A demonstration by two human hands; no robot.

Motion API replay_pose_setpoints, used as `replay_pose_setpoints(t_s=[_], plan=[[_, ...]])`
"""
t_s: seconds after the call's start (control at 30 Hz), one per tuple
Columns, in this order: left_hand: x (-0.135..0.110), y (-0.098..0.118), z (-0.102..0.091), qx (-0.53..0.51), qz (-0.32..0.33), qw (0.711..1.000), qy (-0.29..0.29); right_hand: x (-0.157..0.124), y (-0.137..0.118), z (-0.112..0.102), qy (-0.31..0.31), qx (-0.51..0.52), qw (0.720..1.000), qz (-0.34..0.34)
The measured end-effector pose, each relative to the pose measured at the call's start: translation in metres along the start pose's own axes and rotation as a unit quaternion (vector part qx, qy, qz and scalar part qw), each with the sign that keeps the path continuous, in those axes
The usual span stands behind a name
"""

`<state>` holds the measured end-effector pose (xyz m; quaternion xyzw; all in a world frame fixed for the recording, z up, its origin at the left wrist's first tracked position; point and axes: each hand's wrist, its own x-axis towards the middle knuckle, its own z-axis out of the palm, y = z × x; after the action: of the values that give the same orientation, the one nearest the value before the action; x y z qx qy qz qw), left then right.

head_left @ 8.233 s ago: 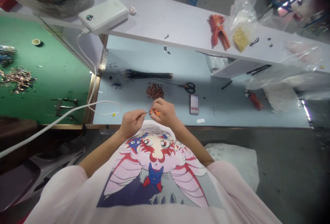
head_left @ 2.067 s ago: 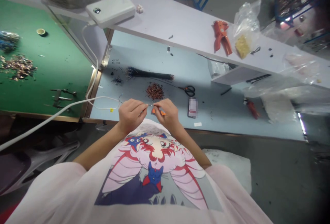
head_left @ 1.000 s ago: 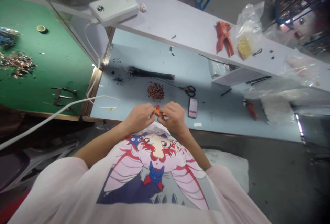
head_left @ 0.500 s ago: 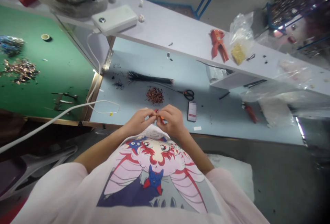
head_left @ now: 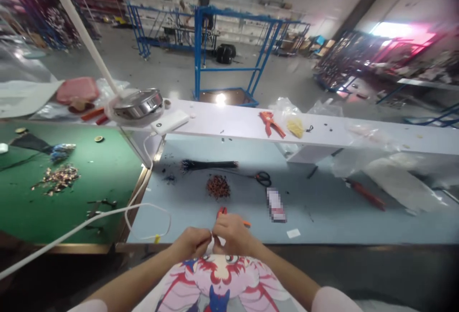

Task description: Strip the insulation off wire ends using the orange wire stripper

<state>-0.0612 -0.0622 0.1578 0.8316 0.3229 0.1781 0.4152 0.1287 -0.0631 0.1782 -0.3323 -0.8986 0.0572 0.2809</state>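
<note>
My left hand (head_left: 195, 241) and my right hand (head_left: 231, 233) meet close in front of my shirt, at the table's near edge. Fingers on both are pinched together, fingertip to fingertip; whatever they hold is too small to make out. Just beyond my right hand lies a red-ended tool (head_left: 222, 210) with an orange part (head_left: 246, 224) showing beside the knuckles; the hand hides its middle. Farther off sits a pile of small reddish-brown pieces (head_left: 218, 186). Behind it lies a bundle of black wires (head_left: 210, 164), with black-handled scissors (head_left: 263, 178) to its right.
A phone (head_left: 275, 204) and a white slip (head_left: 293, 233) lie to the right. A raised white shelf (head_left: 236, 123) crosses the back, bearing a power bank (head_left: 170, 123), orange-red pliers (head_left: 271, 124) and plastic bags. A white cable (head_left: 89, 221) crosses the left over a green mat (head_left: 118, 178).
The view has tilted up, so the table sits lower in it. Both hands remain together near my shirt; the red-ended tool and its orange part now show more beyond the right hand.
</note>
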Motion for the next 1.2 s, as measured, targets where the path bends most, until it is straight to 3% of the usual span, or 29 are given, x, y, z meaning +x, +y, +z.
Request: replay_pose_setpoints(t_s=[0.2, 0.4, 0.63, 0.83, 0.93, 1.0, 1.1, 1.2], plan=[[0.004, 0.007, -0.007, -0.012, -0.039, 0.999, -0.036, -0.004, 0.0, -0.003, 0.048, -0.011, 0.999, 0.006], [0.006, 0.008, -0.006, -0.006, -0.069, 0.997, -0.042, -0.009, 0.004, 0.0, 0.035, -0.009, 0.999, 0.011], [0.008, -0.018, 0.008, 0.113, -0.135, 0.983, -0.058, -0.009, 0.01, 0.009, -0.107, -0.01, 0.991, 0.076], [0.008, -0.04, 0.015, 0.192, -0.088, 0.977, 0.014, -0.012, 0.013, 0.029, -0.117, -0.037, 0.989, 0.083], [0.006, -0.049, 0.022, 0.165, -0.054, 0.984, 0.052, -0.013, 0.015, 0.036, -0.139, -0.065, 0.986, 0.073], [0.006, -0.05, 0.026, 0.149, -0.071, 0.985, 0.057, -0.013, 0.016, 0.039, -0.157, -0.078, 0.982, 0.073], [0.008, -0.046, 0.029, 0.184, -0.147, 0.972, 0.017, -0.014, 0.02, 0.047, -0.177, -0.092, 0.976, 0.09], [0.013, -0.039, 0.03, 0.222, -0.177, 0.958, -0.038, -0.019, 0.022, 0.059, -0.158, -0.073, 0.98, 0.1]])
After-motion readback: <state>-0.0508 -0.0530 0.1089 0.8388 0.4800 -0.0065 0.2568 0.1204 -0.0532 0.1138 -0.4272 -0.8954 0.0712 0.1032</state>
